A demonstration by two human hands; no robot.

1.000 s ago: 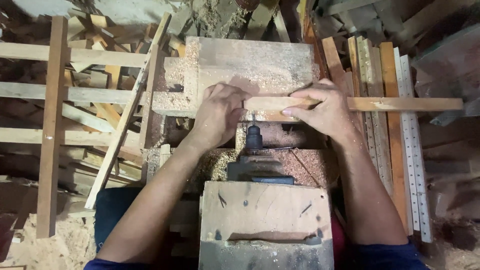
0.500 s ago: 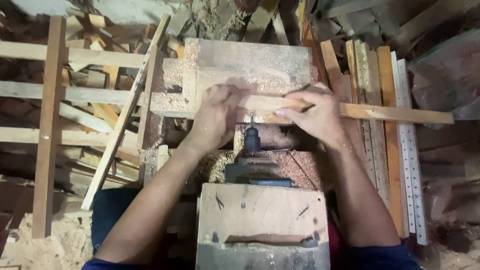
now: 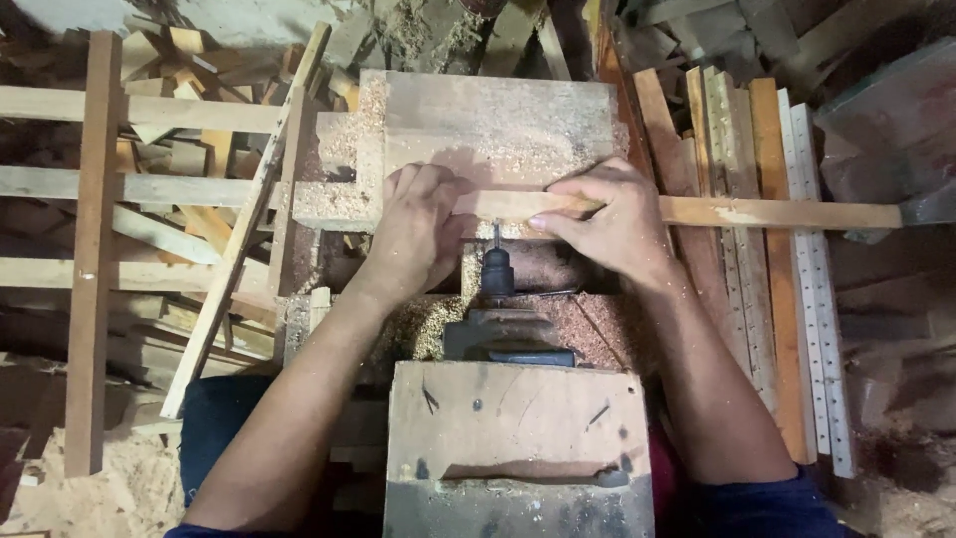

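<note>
A long thin wooden strip (image 3: 757,212) lies crosswise on a sawdust-covered wooden bench (image 3: 498,120). My left hand (image 3: 418,231) presses down on the strip's left part. My right hand (image 3: 617,217) grips the strip a little to the right. Between my hands, a horizontal drill chuck with its bit (image 3: 496,271) points at the strip's near edge. The chuck belongs to a dark machine (image 3: 508,334) mounted behind a worn wooden box (image 3: 518,438) close to me.
Loose slats and a wooden frame (image 3: 95,249) lie stacked at the left. Several long strips and pale perforated rails (image 3: 807,299) lean along the right. Sawdust and offcuts cover the floor and bench.
The strip has slid to the left under my hands and now lies level again. Both hands stayed on it, shifting slightly toward the drill bit.
</note>
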